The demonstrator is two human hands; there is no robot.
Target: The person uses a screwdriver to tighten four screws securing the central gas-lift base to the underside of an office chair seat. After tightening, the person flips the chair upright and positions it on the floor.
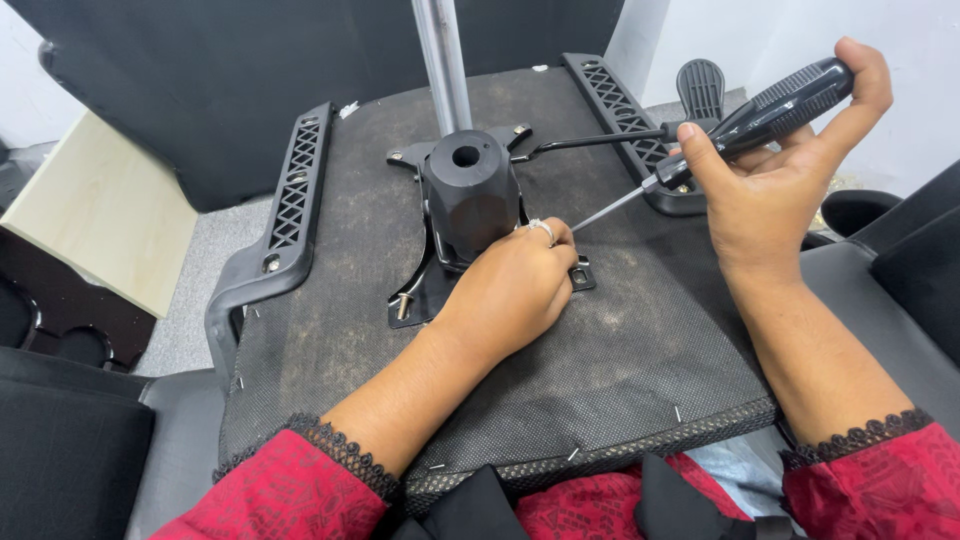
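An upturned chair seat lies before me, its black fabric underside up. A black metal mechanism plate with a round hub is fixed at its centre. My left hand rests curled on the plate's near right corner, fingers pinched at a bolt spot that they hide. My right hand holds a black-handled screwdriver, its thin shaft pointing down-left toward the left hand's fingertips. A loose bolt sticks out of the plate's near left corner.
Two black armrest brackets run along the seat's sides. A lever with a paddle reaches to the right. A chrome pole stands behind the hub. A pale wooden board lies left; black seat cushions flank both sides.
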